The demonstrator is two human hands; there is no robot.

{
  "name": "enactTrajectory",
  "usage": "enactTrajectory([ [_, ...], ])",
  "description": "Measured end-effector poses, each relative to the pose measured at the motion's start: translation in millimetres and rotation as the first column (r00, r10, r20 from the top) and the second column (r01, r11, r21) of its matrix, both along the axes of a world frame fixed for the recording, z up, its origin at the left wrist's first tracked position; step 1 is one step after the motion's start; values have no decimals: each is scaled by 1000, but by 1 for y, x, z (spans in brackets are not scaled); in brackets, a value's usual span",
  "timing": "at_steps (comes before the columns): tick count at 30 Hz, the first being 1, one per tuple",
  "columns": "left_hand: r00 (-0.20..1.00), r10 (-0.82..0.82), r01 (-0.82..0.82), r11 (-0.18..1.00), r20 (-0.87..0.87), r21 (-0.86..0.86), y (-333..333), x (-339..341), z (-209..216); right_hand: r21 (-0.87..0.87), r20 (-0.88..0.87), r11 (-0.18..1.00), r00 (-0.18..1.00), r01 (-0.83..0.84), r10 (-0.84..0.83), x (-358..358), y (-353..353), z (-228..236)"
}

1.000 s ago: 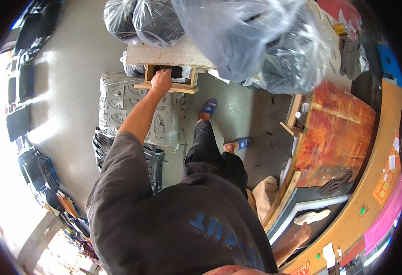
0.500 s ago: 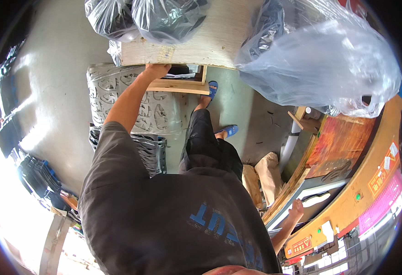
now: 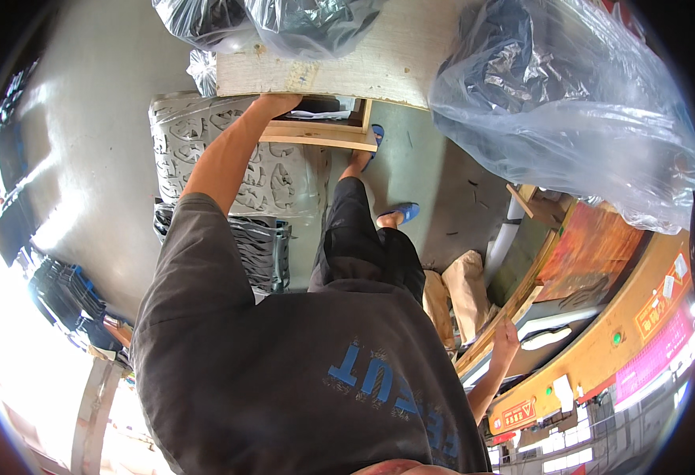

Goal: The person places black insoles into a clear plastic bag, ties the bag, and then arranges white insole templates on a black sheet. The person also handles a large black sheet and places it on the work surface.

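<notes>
My left hand reaches in at the left end of a pulled-out wooden drawer under the pale tabletop. Its fingertips are hidden below the table edge, so what they touch does not show. Inside the drawer lie a dark object and some white paper. Away to the right, my right hand is beside the wooden edge of a bench. Its fingers look bent together; anything between them is too small to make out.
Dark-filled clear plastic bags stand on the table, with a large clear bag at the right. A wrapped stack of grey cut-out sheets lies left of my legs. Brown paper sacks stand by the right bench.
My view has shifted slightly, and the table and drawer sit higher in it. My left hand stays at the drawer. My right hand has moved up to the bench's wooden edge.
</notes>
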State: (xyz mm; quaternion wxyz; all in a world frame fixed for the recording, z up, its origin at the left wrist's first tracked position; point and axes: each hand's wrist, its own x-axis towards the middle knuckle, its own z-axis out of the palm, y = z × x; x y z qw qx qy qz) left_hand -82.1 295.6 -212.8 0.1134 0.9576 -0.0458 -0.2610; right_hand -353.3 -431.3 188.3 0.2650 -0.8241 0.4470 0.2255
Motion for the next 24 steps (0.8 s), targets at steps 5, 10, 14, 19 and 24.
enactTrajectory([
  [5, 1000, -7, 7, 1000, -7, 2, 0, 2, -10, -28, -21, 997, 997, -78, 77, -4, -3, -7],
  [10, 984, 96, -95, 995, 147, -18, -3, -5, -12, 23, 38, 1000, 999, 8, -9, -17, -7, -16],
  [14, 880, 185, -148, 982, 438, -119, -11, -12, 6, -22, 21, 998, 998, -61, 61, -27, -3, -23],
  [19, 937, 295, -274, 953, 185, -132, -21, -32, 51, 63, -140, 996, 988, -60, 68, -29, 1, -29],
  [24, 848, 463, -376, 869, 259, -322, -34, -84, 108, 105, -121, 992, 990, -65, 78, -30, 0, -47],
])
